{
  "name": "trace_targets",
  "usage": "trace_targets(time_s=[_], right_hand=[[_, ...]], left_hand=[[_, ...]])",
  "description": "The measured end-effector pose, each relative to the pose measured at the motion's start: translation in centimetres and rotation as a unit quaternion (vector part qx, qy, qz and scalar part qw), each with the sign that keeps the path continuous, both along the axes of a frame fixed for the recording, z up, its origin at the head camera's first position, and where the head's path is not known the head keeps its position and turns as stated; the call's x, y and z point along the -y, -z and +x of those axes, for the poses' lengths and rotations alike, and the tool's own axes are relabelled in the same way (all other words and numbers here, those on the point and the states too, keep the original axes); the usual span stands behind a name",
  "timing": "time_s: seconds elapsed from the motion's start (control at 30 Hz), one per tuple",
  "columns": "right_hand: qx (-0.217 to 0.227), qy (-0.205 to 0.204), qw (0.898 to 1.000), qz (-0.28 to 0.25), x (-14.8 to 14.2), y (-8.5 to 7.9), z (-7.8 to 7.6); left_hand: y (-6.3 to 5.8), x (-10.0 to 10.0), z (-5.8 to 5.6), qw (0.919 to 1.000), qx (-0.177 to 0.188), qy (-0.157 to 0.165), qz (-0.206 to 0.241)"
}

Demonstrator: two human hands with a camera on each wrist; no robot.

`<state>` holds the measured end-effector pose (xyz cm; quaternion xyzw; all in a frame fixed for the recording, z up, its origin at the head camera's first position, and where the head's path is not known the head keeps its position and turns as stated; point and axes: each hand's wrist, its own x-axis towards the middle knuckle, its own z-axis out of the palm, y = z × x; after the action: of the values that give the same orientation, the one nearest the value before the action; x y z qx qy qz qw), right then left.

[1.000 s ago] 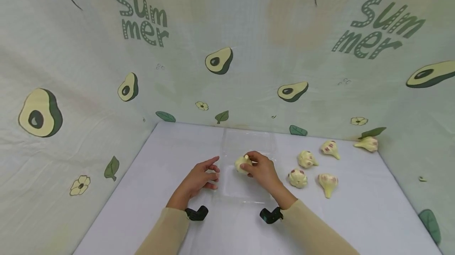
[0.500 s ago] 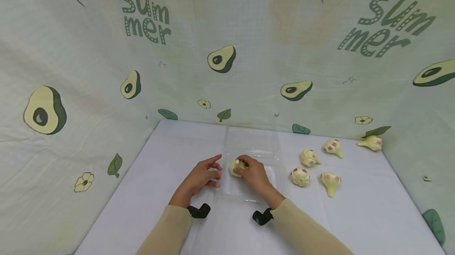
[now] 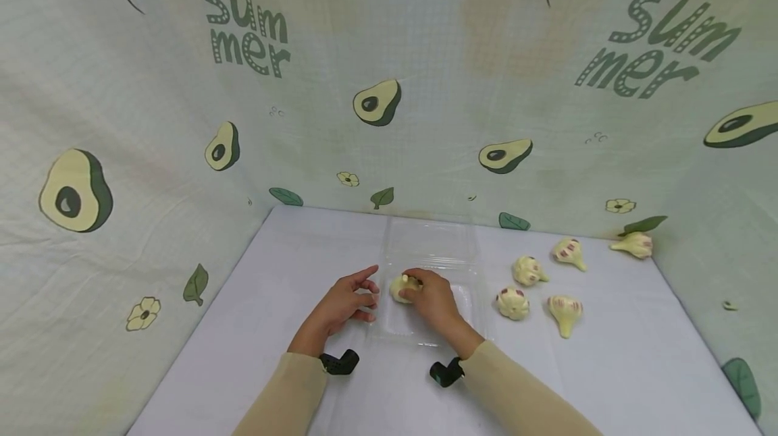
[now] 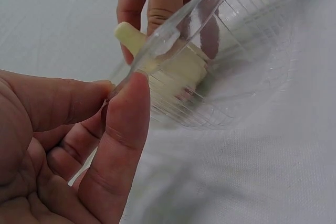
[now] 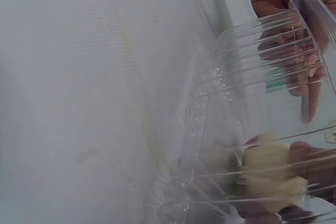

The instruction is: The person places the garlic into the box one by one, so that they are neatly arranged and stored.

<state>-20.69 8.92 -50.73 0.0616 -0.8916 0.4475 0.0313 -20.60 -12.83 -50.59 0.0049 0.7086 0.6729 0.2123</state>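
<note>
A clear plastic clamshell container lies on the white table with its lid folded back toward the wall. In the left wrist view, the thumb and a finger of my left hand pinch the container's rim. My right hand grips a garlic bulb low inside the left part of the base, its short stem sticking up. Through the ribbed wall in the right wrist view, the pale bulb shows with fingers around it. Part of the bulb is hidden behind my right fingers.
Several more garlic bulbs lie right of the container: the nearest bulb is close to its right side, and the farthest bulb is by the back corner. A printed cloth wall encloses the table's back and sides.
My right hand has carried the garlic bulb leftward and down into the container's left side, then barely moved. The left hand has stayed at the rim, and the head view has shifted slightly.
</note>
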Motion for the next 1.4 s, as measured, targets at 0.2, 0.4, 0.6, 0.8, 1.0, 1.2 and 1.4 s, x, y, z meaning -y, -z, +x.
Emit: trace_targets(time_s=[0.2, 0.4, 0.6, 0.8, 1.0, 1.2, 1.4], right_hand=[[0.005, -0.011, 1.000, -0.007, 0.37, 0.00, -0.12], [0.004, -0.015, 1.000, -0.011, 0.39, 0.12, -0.28], [0.009, -0.016, 1.000, -0.016, 0.26, 0.23, -0.37], [0.010, -0.014, 1.000, -0.023, 0.18, 0.39, -0.49], [0.018, -0.008, 0.999, -0.028, 0.09, 0.25, -0.53], [0.014, -0.010, 0.999, -0.031, 0.08, 0.33, -0.62], [0.011, -0.015, 0.999, -0.031, 0.07, 0.39, -0.61]], left_hand=[[0.11, 0.00, 0.10, 1.0000, -0.001, -0.002, 0.003], [0.14, 0.00, 0.08, 1.0000, -0.003, 0.001, 0.001], [0.10, -0.10, 0.09, 1.0000, -0.003, 0.004, 0.004], [0.18, -0.05, 0.21, 1.0000, -0.004, 0.004, 0.004], [0.27, -0.02, 0.26, 1.0000, -0.004, 0.002, 0.007], [0.13, -0.05, 0.32, 0.9999, -0.005, 0.002, 0.009], [-0.05, -0.09, 0.43, 1.0000, -0.003, -0.001, 0.007]])
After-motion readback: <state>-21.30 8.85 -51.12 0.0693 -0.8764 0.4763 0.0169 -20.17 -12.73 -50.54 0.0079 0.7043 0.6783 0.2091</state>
